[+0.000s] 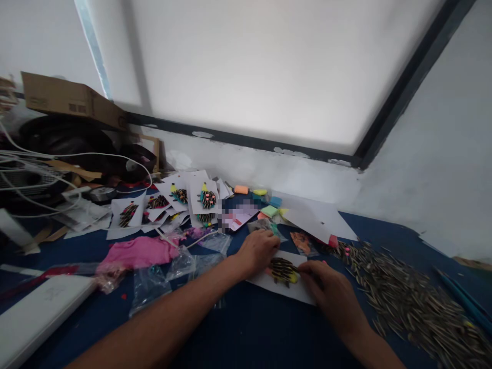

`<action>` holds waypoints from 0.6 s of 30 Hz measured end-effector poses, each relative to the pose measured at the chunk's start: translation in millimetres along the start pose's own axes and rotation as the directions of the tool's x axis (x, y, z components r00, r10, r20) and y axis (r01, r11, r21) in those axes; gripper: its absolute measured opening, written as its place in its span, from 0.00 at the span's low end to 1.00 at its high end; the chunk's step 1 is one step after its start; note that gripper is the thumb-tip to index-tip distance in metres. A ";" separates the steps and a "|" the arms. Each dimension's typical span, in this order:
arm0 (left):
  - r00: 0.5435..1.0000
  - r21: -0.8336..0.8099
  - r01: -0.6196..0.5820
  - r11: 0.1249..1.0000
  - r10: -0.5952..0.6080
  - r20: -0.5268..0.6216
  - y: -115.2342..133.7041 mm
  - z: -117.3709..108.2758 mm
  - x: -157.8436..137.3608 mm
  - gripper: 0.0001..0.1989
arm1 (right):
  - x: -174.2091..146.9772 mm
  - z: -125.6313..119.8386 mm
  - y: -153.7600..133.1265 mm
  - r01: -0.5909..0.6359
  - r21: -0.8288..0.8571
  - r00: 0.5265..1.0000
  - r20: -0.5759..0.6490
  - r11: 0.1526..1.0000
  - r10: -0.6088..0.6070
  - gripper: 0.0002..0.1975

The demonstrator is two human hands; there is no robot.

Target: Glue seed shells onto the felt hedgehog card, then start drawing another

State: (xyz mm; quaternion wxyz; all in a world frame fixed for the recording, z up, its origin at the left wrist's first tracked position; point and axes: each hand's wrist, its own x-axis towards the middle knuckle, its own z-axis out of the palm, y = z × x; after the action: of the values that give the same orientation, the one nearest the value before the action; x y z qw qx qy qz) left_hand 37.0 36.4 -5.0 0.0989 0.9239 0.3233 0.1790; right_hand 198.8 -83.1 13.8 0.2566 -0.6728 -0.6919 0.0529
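Note:
A white paper sheet lies on the blue table with a small yellow figure on it, its back covered in dark striped seeds. My left hand is at the sheet's upper left, fingers bent together; what they hold, if anything, is hidden. Just beyond those fingers is a small clear plastic bag. My right hand pinches at the figure's right edge, and what sits between its fingertips is too small to make out. Right of that hand spreads a heap of striped sunflower seeds.
Finished-looking seed figures on paper cards stand left of a phone. Coloured clay blocks lie near the wall. A pink clay packet, plastic bags, a white box, cables and a cardboard box fill the left.

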 end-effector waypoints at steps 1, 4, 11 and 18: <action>1.000 -0.002 -0.002 1.000 0.002 -0.005 -0.2 0.3 -0.1 0.08 | 0.2 0.2 0.2 0.005 0.006 1.000 -0.003 1.000 -0.005 0.12; 1.000 -0.005 -0.006 1.000 0.006 -0.015 -1.2 2.1 0.0 0.08 | 0.6 1.1 0.3 0.012 0.014 1.000 -0.014 1.000 -0.012 0.13; 1.000 -0.006 -0.008 1.000 0.008 -0.019 -1.9 3.6 1.4 0.08 | 0.0 2.5 0.7 0.026 -0.019 1.000 -0.010 0.999 -0.026 0.14; 1.000 -0.008 -0.009 1.000 0.009 -0.015 -1.1 2.5 1.1 0.09 | 0.6 4.7 3.4 0.056 -0.083 0.998 0.010 0.995 -0.056 0.15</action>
State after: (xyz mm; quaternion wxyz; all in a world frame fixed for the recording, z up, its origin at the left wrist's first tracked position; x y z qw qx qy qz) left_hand 38.2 37.8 -7.3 0.0995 0.9235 0.3193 0.1877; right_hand 199.9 -81.0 8.5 0.2268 -0.6631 -0.7131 0.0194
